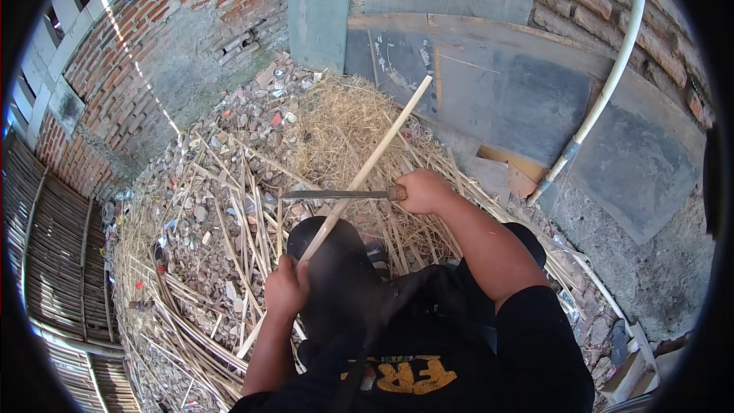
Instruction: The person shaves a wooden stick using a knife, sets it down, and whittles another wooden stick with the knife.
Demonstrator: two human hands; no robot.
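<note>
Gripped knife [317, 194] in right fingers [407, 182], pale strip [334, 216] in left fingers [289, 269]; seemed midway, with strip unsevered between, loose strips [191, 302] beside left.

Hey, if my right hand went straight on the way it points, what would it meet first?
Your right hand, gripping the long, dark, straight-bladed metal knife, would probably meet the long, pale wooden strip first; exact depth is unclear.
</note>
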